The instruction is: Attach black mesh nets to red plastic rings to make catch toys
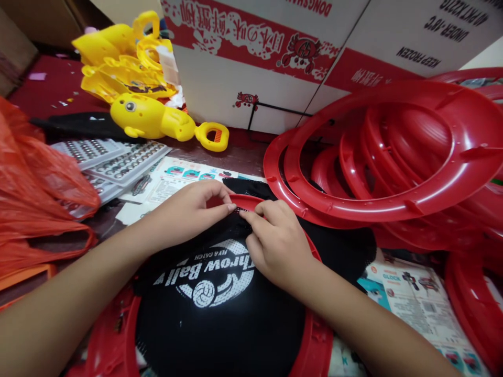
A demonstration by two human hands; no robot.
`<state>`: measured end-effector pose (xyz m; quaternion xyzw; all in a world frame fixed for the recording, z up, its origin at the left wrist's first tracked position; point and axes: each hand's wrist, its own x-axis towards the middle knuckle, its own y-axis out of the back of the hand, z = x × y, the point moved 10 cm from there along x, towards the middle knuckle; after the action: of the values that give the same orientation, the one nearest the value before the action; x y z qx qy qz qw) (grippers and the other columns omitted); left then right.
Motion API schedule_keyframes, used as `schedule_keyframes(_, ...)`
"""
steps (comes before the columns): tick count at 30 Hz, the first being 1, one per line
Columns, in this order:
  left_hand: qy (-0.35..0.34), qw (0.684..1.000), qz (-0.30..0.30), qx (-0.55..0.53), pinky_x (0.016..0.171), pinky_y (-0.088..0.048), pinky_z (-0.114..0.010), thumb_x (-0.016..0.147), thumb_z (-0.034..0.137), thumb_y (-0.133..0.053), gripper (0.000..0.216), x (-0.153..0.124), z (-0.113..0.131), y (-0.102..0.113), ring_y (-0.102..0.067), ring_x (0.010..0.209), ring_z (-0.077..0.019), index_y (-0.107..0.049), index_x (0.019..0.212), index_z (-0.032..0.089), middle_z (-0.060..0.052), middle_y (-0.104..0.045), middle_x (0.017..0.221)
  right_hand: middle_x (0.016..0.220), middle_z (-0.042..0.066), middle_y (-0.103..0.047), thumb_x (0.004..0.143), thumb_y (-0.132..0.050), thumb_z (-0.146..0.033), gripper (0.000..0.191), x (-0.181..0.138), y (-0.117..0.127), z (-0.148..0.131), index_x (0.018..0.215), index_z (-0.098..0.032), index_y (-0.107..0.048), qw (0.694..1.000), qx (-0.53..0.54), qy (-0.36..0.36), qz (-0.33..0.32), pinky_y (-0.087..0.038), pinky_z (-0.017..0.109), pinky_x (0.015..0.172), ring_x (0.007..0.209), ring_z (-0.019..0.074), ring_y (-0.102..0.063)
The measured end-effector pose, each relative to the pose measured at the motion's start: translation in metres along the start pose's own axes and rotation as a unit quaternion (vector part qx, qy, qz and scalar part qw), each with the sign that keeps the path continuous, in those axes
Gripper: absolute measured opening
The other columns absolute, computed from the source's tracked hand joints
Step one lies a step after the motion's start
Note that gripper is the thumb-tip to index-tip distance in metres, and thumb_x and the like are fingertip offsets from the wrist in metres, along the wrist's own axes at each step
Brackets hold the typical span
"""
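Note:
A round red plastic disc (pixel 314 340) lies in front of me, covered by black mesh fabric (pixel 220 324) with a white "Throw Ball" print. My left hand (pixel 188 209) pinches the far edge of the black fabric at the disc's rim. Touching the same spot from the right, my right hand (pixel 275 241) has its fingers curled and pressed on the fabric edge. Both hands meet at the far rim, fingertips almost touching.
Stacked red plastic rings (pixel 393 157) lean at the right. Yellow plastic toys (pixel 149 118) lie at the back left before a white and red cardboard box (pixel 251 68). An orange plastic bag (pixel 35 183) sits left, beside trays of button batteries (pixel 118 162). Printed leaflets (pixel 416 298) lie underneath.

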<state>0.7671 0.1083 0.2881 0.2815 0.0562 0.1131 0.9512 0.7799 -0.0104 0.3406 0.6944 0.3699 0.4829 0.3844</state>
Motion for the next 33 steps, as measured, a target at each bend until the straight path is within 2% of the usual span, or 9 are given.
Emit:
schedule_keyframes(5,-0.003,1.0,0.015,0.007,0.069,-0.04,-0.032,0.086,0.04,-0.051,0.023,-0.001,0.003,0.0,-0.052,0.076,-0.0176,-0.059,0.081,0.02,0.0,-0.058,0.083,0.092,0.012,-0.056,0.086,-0.04,-0.012,0.034,0.0,-0.003,0.001,0.109,-0.006,-0.065,1.0,-0.012,-0.01,-0.015,-0.043,0.038,0.074,0.082,0.0222,-0.043)
schedule_keyframes(13,-0.02,0.997,0.038,0.064,0.067,-0.037,-0.032,0.086,0.036,-0.05,0.02,-0.002,0.01,0.002,-0.05,0.075,-0.0179,-0.057,0.079,0.019,-0.001,-0.056,0.08,0.093,0.012,-0.055,0.086,-0.04,-0.012,0.035,-0.001,-0.006,0.001,0.108,-0.005,-0.065,0.999,-0.023,-0.012,-0.025,-0.042,0.037,0.074,0.081,0.0221,-0.041)
schedule_keyframes(17,-0.002,0.996,0.037,0.084,0.064,-0.037,-0.031,0.085,0.036,-0.05,0.02,0.001,0.006,0.0,-0.05,0.073,-0.0189,-0.058,0.077,0.019,-0.002,-0.057,0.078,0.093,0.013,-0.056,0.086,-0.039,-0.012,0.034,0.001,-0.009,0.004,0.107,-0.004,-0.065,0.999,-0.027,-0.022,-0.037,-0.042,0.039,0.077,0.083,0.0229,-0.042)
schedule_keyframes(21,0.0,0.995,0.03,0.09,0.066,-0.04,-0.032,0.084,0.036,-0.049,0.02,0.001,0.005,-0.002,-0.053,0.075,-0.02,-0.057,0.077,0.019,-0.003,-0.059,0.08,0.089,0.012,-0.058,0.091,-0.04,-0.016,0.03,0.003,-0.005,0.008,0.098,-0.007,-0.068,0.999,0.02,-0.04,-0.027,-0.041,0.037,0.076,0.08,0.0208,-0.046)
schedule_keyframes(24,-0.042,0.995,0.034,0.088,0.076,-0.044,-0.035,0.086,0.03,-0.048,0.015,-0.003,0.015,-0.003,-0.057,0.087,-0.021,-0.057,0.083,0.02,-0.004,-0.062,0.092,0.085,0.008,-0.062,0.095,-0.043,-0.018,0.027,0.004,0.003,0.017,0.095,-0.011,-0.069,0.994,0.085,-0.072,0.0,-0.041,0.034,0.078,0.079,0.0181,-0.049)
schedule_keyframes(26,-0.096,0.99,0.037,0.093,0.09,-0.044,-0.036,0.088,0.026,-0.045,0.015,-0.007,0.028,-0.003,-0.056,0.107,-0.0217,-0.058,0.091,0.02,-0.006,-0.063,0.109,0.081,0.004,-0.063,0.092,-0.049,-0.016,0.023,0.003,0.01,0.026,0.107,-0.011,-0.066,0.987,0.116,-0.108,0.026,-0.041,0.032,0.079,0.078,0.0171,-0.05)
schedule_keyframes(28,-0.141,0.984,0.031,0.102,0.1,-0.04,-0.035,0.09,0.023,-0.043,0.019,-0.01,0.037,-0.005,-0.051,0.119,-0.0207,-0.059,0.1,0.019,-0.006,-0.06,0.121,0.075,0.001,-0.062,0.088,-0.052,-0.013,0.03,0.002,0.013,0.036,0.117,-0.012,-0.062,0.977,0.143,-0.148,0.044,-0.041,0.03,0.077,0.077,0.0166,-0.05)
schedule_keyframes(33,-0.212,0.968,-0.003,0.131,0.1,-0.042,-0.034,0.089,0.017,-0.042,0.028,-0.015,0.048,-0.014,-0.054,0.114,-0.0198,-0.06,0.111,0.019,-0.007,-0.059,0.123,0.074,0.0,-0.06,0.086,-0.051,-0.011,0.035,0.0,0.008,0.045,0.119,-0.017,-0.061,0.965,0.173,-0.195,0.034,-0.042,0.03,0.078,0.078,0.0167,-0.05)
